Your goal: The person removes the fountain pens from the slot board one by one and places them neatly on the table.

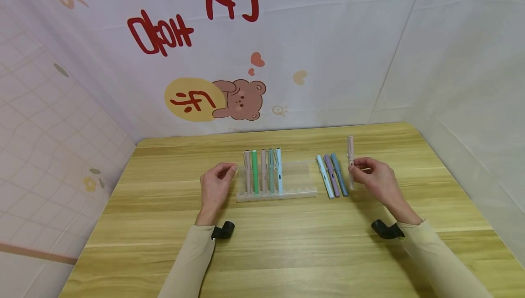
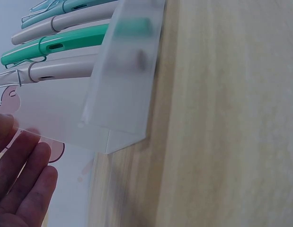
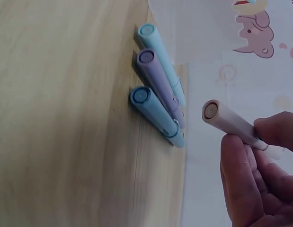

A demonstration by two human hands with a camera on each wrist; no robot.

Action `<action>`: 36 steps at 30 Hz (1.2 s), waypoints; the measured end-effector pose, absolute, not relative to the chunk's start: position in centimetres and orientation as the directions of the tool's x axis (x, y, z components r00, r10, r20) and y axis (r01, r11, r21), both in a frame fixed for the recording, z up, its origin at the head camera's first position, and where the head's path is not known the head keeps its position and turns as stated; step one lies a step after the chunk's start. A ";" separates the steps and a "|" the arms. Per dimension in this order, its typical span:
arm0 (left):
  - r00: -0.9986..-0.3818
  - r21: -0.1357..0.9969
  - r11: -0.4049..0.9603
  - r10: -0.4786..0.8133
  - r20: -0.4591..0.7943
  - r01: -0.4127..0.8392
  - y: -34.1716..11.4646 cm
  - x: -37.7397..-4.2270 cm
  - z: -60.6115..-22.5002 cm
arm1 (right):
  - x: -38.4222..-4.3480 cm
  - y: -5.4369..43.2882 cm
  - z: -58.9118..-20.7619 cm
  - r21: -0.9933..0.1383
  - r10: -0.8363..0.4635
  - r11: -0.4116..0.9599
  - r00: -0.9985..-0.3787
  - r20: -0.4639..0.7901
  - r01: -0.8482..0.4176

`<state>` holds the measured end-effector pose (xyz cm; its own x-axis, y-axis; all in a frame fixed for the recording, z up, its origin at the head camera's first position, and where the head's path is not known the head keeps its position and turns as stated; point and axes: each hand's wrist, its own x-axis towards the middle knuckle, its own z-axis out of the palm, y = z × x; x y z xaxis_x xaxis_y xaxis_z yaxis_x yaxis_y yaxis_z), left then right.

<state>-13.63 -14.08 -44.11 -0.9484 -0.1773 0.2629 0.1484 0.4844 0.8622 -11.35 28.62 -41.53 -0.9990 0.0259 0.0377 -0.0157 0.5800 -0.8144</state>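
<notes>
A translucent plastic pen rack [image 1: 297,177] stands on the table with several pens upright in its left part, among them a green pen [image 1: 254,172] and a light blue pen [image 1: 279,170]. At the rack's upper left edge, my left hand [image 1: 214,187] pinches the plastic sheet [image 2: 51,109] between thumb and fingers. My right hand [image 1: 379,182] grips a pale pink pen [image 1: 350,146] around its middle, held upright to the right of three lying pens. Those are a pale blue pen [image 1: 325,177], a purple pen [image 3: 158,80] and a darker blue pen [image 3: 155,113], side by side.
The wooden table [image 1: 270,252] runs up to a printed white cloth backdrop [image 1: 328,52] behind. Cloth walls also rise at the left and right sides. A black wrist mount [image 1: 223,230] sits on the left wrist, another black mount [image 1: 387,229] on the right.
</notes>
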 end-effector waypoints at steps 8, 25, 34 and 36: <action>-0.948 0.863 0.485 -0.181 0.261 0.145 -14.1 -13.7 -44.0 | -11.8 29.1 -41.7 -0.785 0.013 0.619 -1.000 0.021 -0.008; -0.947 0.863 0.480 -0.177 0.268 0.155 -14.1 -13.8 -44.0 | -13.0 29.4 -42.3 -0.742 -0.041 0.670 -0.996 -0.085 0.035; -0.946 0.862 0.482 -0.178 0.270 0.155 -14.1 -13.7 -44.1 | -13.5 29.6 -43.0 -0.728 -0.055 0.683 -0.990 -0.131 0.058; -0.946 0.863 0.481 -0.178 0.270 0.156 -14.1 -13.7 -44.1 | -13.7 29.6 -43.1 -0.717 -0.057 0.694 -0.989 -0.135 0.058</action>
<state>-13.72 -14.08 -44.07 -0.9463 -0.1776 0.2702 0.1561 0.4807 0.8629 -13.65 29.58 -43.14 -0.9892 -0.0573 -0.1350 0.0577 0.6942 -0.7174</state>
